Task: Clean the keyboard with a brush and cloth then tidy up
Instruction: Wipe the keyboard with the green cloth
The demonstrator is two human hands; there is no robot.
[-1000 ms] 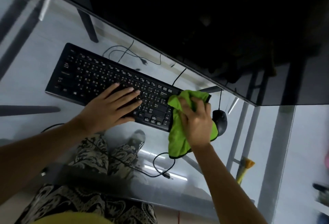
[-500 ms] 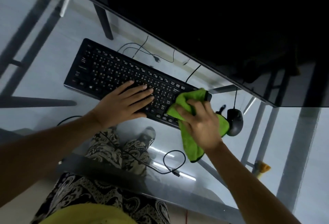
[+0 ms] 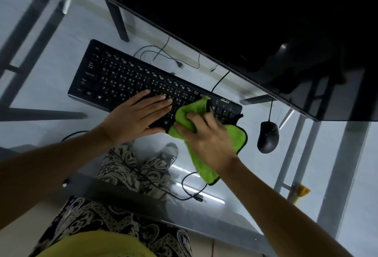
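A black keyboard (image 3: 126, 79) lies at a slant on the glass desk (image 3: 41, 38). My left hand (image 3: 137, 116) rests flat on its lower middle keys, fingers together and stretched out, holding nothing. My right hand (image 3: 208, 136) grips a bright green cloth (image 3: 235, 136) bunched against the keyboard's right part, next to the number pad. The cloth's tail hangs down past my wrist toward the near edge. No brush is in sight.
A black wired mouse (image 3: 268, 137) sits just right of the keyboard. A dark monitor (image 3: 245, 21) fills the top and right. Loose cables (image 3: 192, 193) show through the glass. My patterned trousers (image 3: 126, 171) and desk legs (image 3: 345, 175) show beneath.
My right hand has slid the green cloth leftward along the keyboard's right end, uncovering the number pad corner. My left hand stays pressed on the keys. The camera view has shifted.
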